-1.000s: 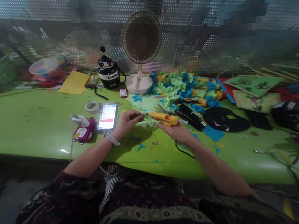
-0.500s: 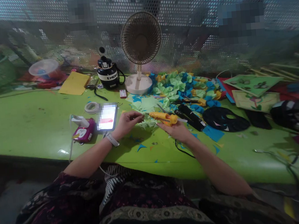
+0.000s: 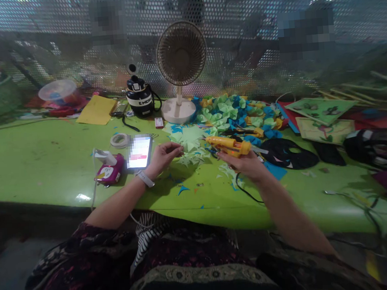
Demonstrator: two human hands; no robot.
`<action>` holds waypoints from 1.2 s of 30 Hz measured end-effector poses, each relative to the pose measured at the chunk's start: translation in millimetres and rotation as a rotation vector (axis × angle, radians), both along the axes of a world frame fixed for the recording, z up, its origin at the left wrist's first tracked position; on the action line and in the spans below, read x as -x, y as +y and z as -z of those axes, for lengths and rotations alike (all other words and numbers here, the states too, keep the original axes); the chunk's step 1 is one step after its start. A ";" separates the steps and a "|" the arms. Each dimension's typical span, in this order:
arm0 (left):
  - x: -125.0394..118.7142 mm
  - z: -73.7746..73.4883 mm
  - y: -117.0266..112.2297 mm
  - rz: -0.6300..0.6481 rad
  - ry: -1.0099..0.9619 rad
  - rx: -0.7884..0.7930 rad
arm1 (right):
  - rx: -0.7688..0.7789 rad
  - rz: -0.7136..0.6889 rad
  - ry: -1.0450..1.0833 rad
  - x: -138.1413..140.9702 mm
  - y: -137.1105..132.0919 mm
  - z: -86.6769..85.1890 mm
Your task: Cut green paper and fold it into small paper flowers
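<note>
My right hand (image 3: 243,161) is closed around a yellow hot glue gun (image 3: 229,145), its nozzle pointing left over the table. A black cord (image 3: 247,192) trails below that hand. My left hand (image 3: 164,158), with a pale watch on its wrist, is pinched at the fingertips; whatever it holds is too small to make out. Between the hands lie light green paper cut-outs (image 3: 191,140) and paper scraps. Just left of my left hand is a lit phone (image 3: 139,153).
A fan (image 3: 182,54) and a black bottle (image 3: 139,98) stand at the back. Folded paper flowers (image 3: 231,110) are heaped behind the hands. A tape roll (image 3: 119,140) and a purple pouch (image 3: 110,170) lie left. A black mask-like piece (image 3: 291,154) lies right.
My right hand has moved right with the glue gun, drawing its nozzle away from my left fingertips. My left hand has stayed nearly still, still pinched.
</note>
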State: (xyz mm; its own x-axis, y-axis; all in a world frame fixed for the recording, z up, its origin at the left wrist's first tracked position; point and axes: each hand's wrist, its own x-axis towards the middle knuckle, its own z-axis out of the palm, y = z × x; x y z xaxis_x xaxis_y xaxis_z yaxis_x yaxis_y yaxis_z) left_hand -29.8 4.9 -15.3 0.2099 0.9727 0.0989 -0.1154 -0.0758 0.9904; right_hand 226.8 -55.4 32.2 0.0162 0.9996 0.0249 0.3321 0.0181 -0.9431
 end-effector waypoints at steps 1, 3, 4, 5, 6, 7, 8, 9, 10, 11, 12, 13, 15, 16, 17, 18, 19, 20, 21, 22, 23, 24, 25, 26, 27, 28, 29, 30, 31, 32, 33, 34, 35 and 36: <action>0.1 -0.2 0.5 -0.005 -0.005 0.007 | -0.022 0.032 -0.008 -6.9 -1.7 -4.2; 0.3 0.6 2.0 -0.014 -0.011 0.015 | -0.084 0.107 -0.015 -25.2 -4.7 -11.5; 0.4 1.2 2.7 -0.017 -0.011 0.015 | -0.115 0.156 -0.023 -37.0 -5.9 -14.3; 0.4 1.7 3.2 -0.018 -0.009 0.013 | -0.144 0.211 -0.039 -50.6 -6.8 -16.3; 0.4 2.0 3.5 -0.022 -0.004 0.007 | -0.175 0.269 -0.066 -65.7 -7.6 -17.3; 0.3 1.9 3.6 -0.020 -0.003 0.001 | -0.211 0.330 -0.106 -81.8 -8.3 -17.3; 0.2 1.5 3.3 -0.025 -0.002 0.003 | -0.240 0.397 -0.171 -98.4 -8.8 -16.0; 0.2 0.8 2.9 -0.037 -0.005 0.012 | -0.260 0.455 -0.269 -114.8 -9.3 -13.4; 0.1 0.0 2.3 -0.039 -0.006 0.025 | -0.271 0.512 -0.408 -130.5 -9.7 -9.4; 0.0 -0.9 1.6 -0.039 -0.005 0.033 | -0.257 0.553 -0.571 -144.8 -9.8 -4.2; -0.1 -1.7 0.9 -0.035 -0.003 0.037 | -0.239 0.623 -0.698 -157.5 -9.6 2.0; -0.1 -2.2 0.4 -0.031 0.001 0.041 | -0.197 0.596 -0.773 -168.5 -8.8 8.8; -0.1 -2.5 -0.1 -0.027 0.007 0.046 | -0.139 0.461 -0.839 -185.8 -5.5 22.4; 0.0 -2.2 0.0 -0.028 0.007 0.047 | -0.109 0.439 -0.860 -192.4 -3.0 28.3; 0.1 -1.8 0.3 -0.029 0.006 0.045 | -0.074 0.441 -0.876 -197.9 -0.1 33.1; 0.2 -1.3 0.7 -0.032 0.003 0.042 | -0.041 0.457 -0.887 -202.5 2.9 36.7; 0.4 -0.9 1.3 -0.038 -0.001 0.037 | -0.016 0.468 -0.895 -206.1 5.7 39.3; 0.7 -0.4 1.9 -0.045 -0.003 0.032 | 0.000 0.466 -0.901 -208.9 8.1 40.9; 0.9 -0.1 2.5 -0.052 -0.003 0.029 | 0.006 0.455 -0.907 -211.1 10.1 41.9; 1.2 0.3 3.0 -0.059 -0.002 0.028 | 0.004 0.437 -0.913 -212.6 11.4 42.5; 1.4 0.6 3.5 -0.064 -0.002 0.026 | -0.002 0.417 -0.919 -213.7 12.2 42.9; 1.5 0.9 3.9 -0.068 -0.004 0.025 | -0.011 0.397 -0.924 -214.7 12.6 43.2; 1.6 1.3 4.3 -0.070 -0.008 0.023 | -0.023 0.379 -0.925 -215.7 12.5 43.4; 1.6 1.6 4.6 -0.072 -0.012 0.021 | -0.036 0.355 -0.922 -217.0 12.1 43.4; 1.5 1.9 4.8 -0.071 -0.017 0.020 | -0.042 0.333 -0.915 -218.6 11.3 42.8; 1.4 2.2 4.9 -0.069 -0.020 0.019 | -0.032 0.311 -0.905 -220.4 10.2 41.3; 1.2 2.4 5.1 -0.068 -0.021 0.017 | -0.009 0.291 -0.895 -221.9 8.8 38.8; 1.0 2.5 5.3 -0.067 -0.021 0.015 | 0.027 0.276 -0.894 -222.6 7.1 34.9; 0.8 2.5 5.4 -0.066 -0.020 0.012 | 0.067 0.271 -0.904 -221.7 5.1 29.7; 0.7 2.5 5.6 -0.066 -0.018 0.009 | 0.091 0.278 -0.929 -218.3 3.0 23.3; 0.5 2.5 5.8 -0.066 -0.015 0.007 | 0.089 0.292 -0.967 -211.4 1.0 16.1; 0.4 2.6 6.0 -0.064 -0.010 0.004 | 0.039 0.341 -1.007 -200.5 -0.7 8.8; 0.4 2.8 6.3 -0.060 -0.004 0.003 | -0.049 0.381 -1.015 -185.4 -1.9 1.9; 0.5 3.0 6.4 -0.054 0.001 0.002 | -0.143 0.388 -0.993 -166.4 -2.4 -3.9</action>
